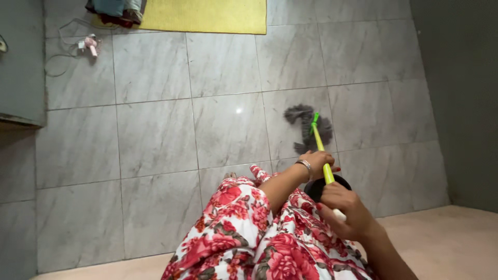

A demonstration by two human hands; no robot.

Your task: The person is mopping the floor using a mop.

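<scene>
Both-handed, fingers [317, 162] curled around mop handle [322, 153]

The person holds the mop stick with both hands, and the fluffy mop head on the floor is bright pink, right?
Not quite. The mop head is dark grey, not pink, as the head view shows. The rest holds: left hand and right hand both grip the yellow-green mop stick.

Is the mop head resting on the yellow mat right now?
No, the grey mop head lies on the grey tiled floor, well apart from the yellow mat at the top of the view.
</scene>
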